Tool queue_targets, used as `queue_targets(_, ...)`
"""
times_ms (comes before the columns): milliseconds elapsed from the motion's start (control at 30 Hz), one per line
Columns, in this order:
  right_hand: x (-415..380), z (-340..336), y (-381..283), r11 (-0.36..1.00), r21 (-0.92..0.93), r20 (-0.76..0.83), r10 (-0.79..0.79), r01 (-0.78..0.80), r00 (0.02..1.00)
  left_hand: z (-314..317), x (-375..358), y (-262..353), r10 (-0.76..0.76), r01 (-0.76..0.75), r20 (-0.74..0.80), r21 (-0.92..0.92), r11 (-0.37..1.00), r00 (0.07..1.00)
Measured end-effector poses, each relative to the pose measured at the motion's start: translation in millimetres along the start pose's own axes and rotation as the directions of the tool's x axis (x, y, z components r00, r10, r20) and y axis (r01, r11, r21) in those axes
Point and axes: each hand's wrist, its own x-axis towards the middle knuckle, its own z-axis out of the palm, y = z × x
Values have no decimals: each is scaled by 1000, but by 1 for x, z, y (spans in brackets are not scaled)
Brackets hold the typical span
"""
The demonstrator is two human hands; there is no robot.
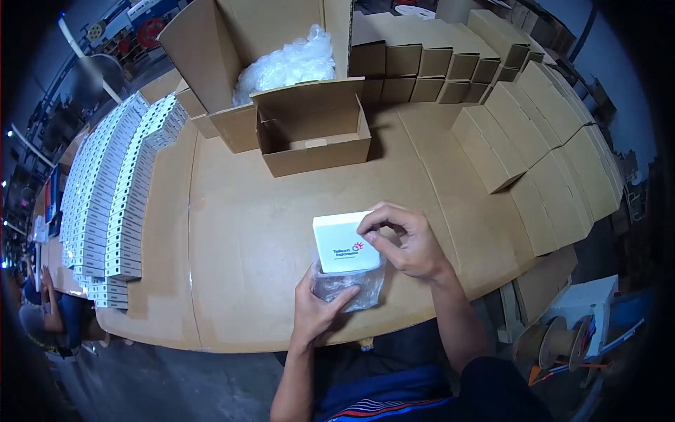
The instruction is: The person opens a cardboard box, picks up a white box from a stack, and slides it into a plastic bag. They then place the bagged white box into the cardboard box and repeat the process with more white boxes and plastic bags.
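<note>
A white box with a printed logo stands partly inside a clear bubble-wrap pouch, its upper part showing. My left hand holds the pouch from the left and below, thumb across its front. At the white box's upper right edge, my right hand has its fingers bent together against the box; whether they pinch it or something thin is hard to make out. Beyond them sits an open brown carton, with no contents visible inside.
Stacks of small white labelled boxes line the left side. A large open carton at the back holds bubble wrap. Brown cartons are stacked along the back and right. A person is at far left.
</note>
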Motion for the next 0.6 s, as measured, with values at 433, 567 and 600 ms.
queue_targets(433, -54, 21, 33, 776, 558, -18, 364, -292, 931, -4, 4, -23, -67, -18, -172, -451, 892, 983)
queue_targets(567, -65, 47, 43, 751, 612, -146, 415, -248, 898, -5, 4, -31, 13, -91, -204, -374, 923, 979)
queue_targets(600, -67, 46, 43, 740, 630, -152, 413, -234, 898, -8, 3, -33, 61, -123, -197, -319, 940, 979)
